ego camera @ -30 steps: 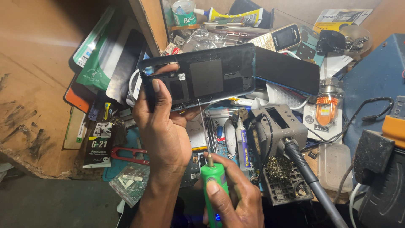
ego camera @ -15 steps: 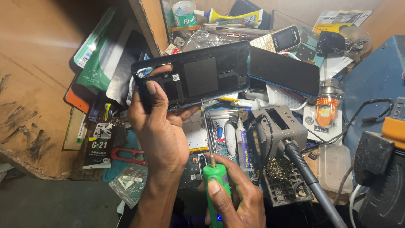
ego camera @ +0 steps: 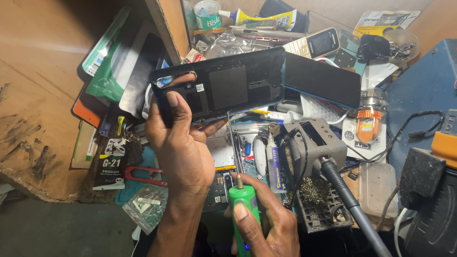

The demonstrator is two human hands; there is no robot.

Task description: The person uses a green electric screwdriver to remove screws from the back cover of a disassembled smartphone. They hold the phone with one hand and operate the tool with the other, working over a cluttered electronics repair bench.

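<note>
Now, left hand (ego camera: 178, 143) grips one black plastic phone back cover (ego camera: 223, 88); below it, right hand (ego camera: 264, 223) clasps one green electric screwdriver (ego camera: 243, 202).

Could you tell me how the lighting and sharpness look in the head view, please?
In the head view, light is even and warm; the left hand, the black phone back cover it holds and the right hand on the green electric screwdriver are sharp. The bottom left corner falls into shadow; faint sheen on the cover.
</note>
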